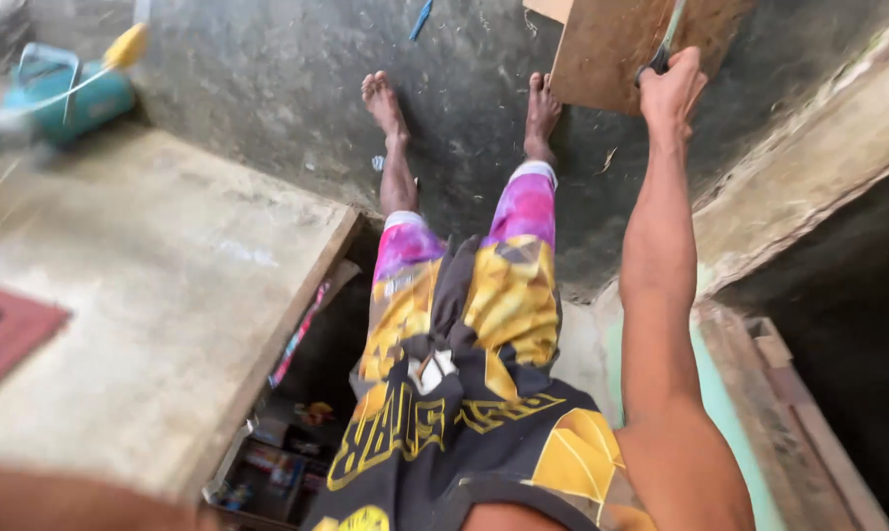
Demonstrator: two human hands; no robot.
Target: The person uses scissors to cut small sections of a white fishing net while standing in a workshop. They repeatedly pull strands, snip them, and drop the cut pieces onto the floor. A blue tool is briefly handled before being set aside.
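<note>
Overhead, the right hand (pixel 671 90) grips a dark-handled tool (pixel 664 47) against a brown board (pixel 612 44) — left hand's state hidden; teal container (pixel 61 93) sits well apart.

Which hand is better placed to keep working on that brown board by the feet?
The right hand: it is stretched out against the brown board, gripping a thin tool. The left hand is out of view; only a blurred forearm shows at bottom left.
</note>
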